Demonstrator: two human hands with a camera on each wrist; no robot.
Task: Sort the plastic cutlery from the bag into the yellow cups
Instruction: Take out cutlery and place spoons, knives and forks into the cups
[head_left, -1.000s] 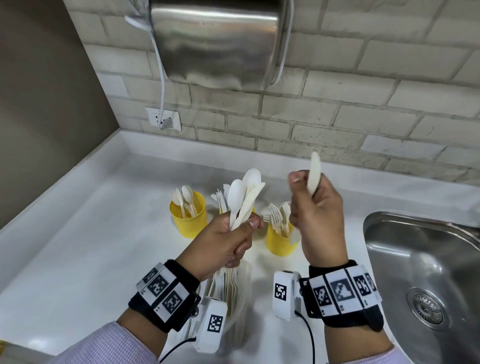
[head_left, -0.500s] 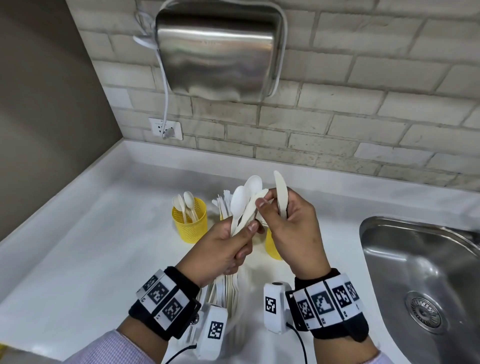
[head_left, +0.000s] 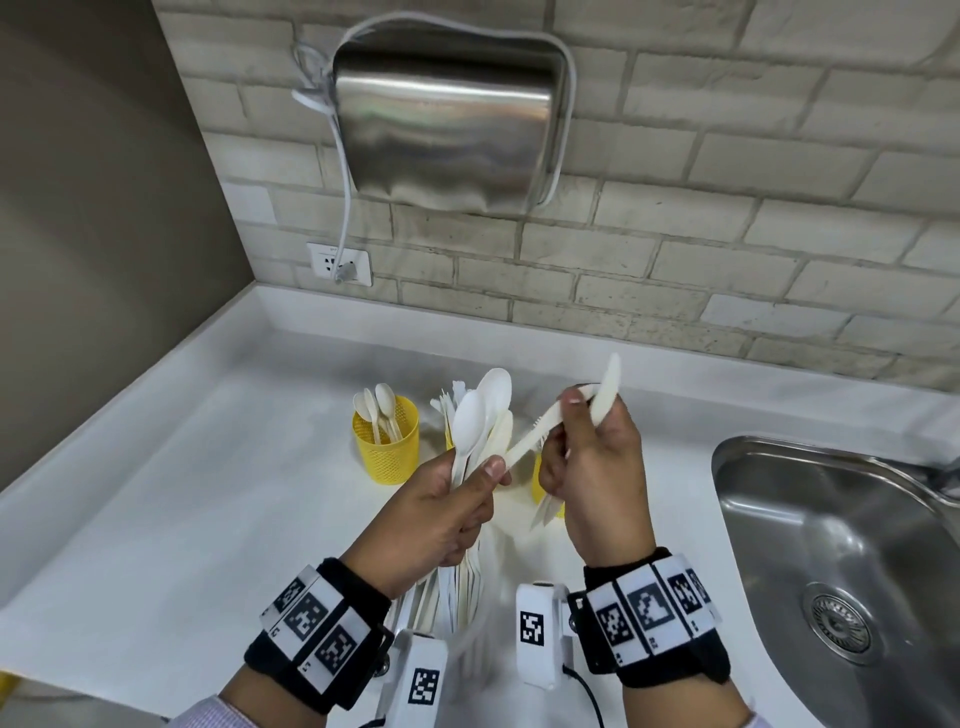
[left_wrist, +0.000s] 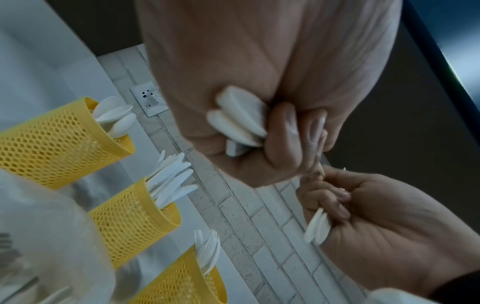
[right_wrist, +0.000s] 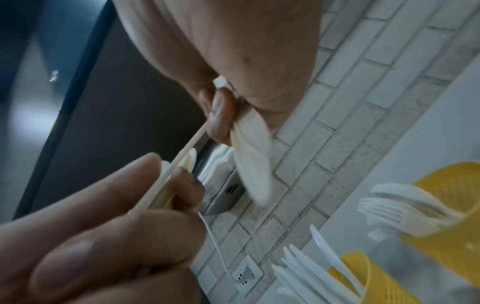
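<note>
Now left hand (head_left: 447, 512) clenches spoon bundle (head_left: 480, 415), frame centre; right hand (head_left: 592, 467) pinches knife (head_left: 550, 423). Light, slippery, bendy: grip handles.

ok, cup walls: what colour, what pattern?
Yellow cups, with a honeycomb mesh of small holes; clearest in the left wrist view.

The spoons (head_left: 475, 415) in my grip are matt white plastic. The cups (head_left: 387, 441) are yellow perforated plastic mesh. The sink (head_left: 831, 519) and wall dryer (head_left: 447, 119) are brushed metal; the countertop (head_left: 156, 493) is smooth, glossy white.
</note>
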